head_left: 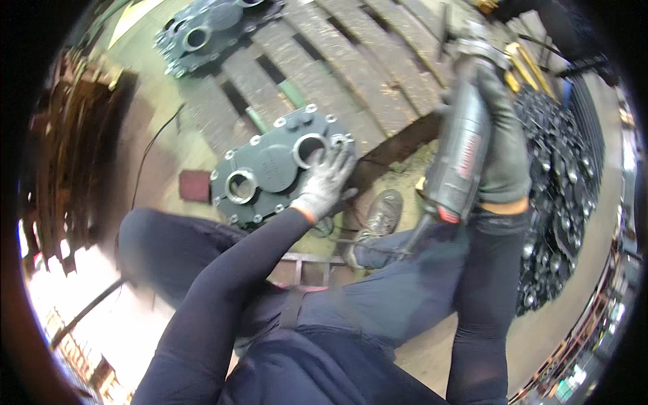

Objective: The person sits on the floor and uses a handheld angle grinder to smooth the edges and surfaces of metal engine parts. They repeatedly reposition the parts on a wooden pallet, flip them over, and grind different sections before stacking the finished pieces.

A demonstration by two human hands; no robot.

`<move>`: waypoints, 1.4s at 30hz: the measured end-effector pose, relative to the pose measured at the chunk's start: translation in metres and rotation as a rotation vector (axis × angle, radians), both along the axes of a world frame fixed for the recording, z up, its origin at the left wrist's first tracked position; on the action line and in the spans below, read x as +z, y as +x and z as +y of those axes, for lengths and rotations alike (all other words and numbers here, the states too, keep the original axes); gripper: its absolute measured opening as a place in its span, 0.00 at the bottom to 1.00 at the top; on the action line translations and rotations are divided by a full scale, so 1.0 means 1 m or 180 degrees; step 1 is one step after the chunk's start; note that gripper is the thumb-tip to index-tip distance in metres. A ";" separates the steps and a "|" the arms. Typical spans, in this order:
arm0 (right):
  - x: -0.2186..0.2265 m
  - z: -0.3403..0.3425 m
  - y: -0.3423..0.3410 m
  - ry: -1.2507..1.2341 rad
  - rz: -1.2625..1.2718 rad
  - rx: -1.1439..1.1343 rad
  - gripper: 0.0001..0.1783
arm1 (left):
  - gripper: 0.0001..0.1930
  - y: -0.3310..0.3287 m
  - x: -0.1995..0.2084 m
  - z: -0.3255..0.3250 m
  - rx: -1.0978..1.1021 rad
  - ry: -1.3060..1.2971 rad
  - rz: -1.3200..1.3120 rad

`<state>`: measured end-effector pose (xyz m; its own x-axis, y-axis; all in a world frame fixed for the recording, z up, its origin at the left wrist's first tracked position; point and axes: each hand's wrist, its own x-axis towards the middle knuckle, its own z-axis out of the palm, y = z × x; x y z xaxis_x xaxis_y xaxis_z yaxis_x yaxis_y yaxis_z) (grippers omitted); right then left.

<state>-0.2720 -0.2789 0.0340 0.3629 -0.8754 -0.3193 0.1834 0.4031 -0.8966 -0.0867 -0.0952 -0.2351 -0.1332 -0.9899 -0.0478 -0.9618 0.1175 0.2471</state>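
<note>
A dark grey cast metal housing (270, 158) with two round bores and bright bolt bosses along its edge lies at the near edge of a wooden pallet. My left hand (327, 181), in a light grey glove, rests on its right end beside one bore, fingers stretched out and holding nothing. To the right, my right hand (506, 142), in a darker grey glove, is closed around the body of an angle grinder (462, 148). The tool is held up in the air, its metal head pointing away from me and its cord end toward me. Its head is blurred.
Another grey housing (216, 27) sits farther back on the slatted pallet (324, 74). A heap of small dark metal parts (557, 202) fills the right side, near yellow bars (526, 67). A dark red square pad (194, 185) and a thin black cable (145, 152) lie left.
</note>
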 end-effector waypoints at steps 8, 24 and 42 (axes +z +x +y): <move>0.008 0.020 0.098 -0.1256 -0.0961 0.0075 0.27 | 0.38 0.067 0.024 0.012 0.0630 0.0006 0.0787; 0.006 0.077 0.212 -0.0633 -0.1315 0.0091 0.25 | 0.59 0.120 -0.022 0.163 0.2053 0.0352 -0.0492; -0.023 0.034 0.145 -0.0932 -0.0530 0.0387 0.33 | 0.59 0.085 -0.044 0.158 0.1607 -0.0162 0.0513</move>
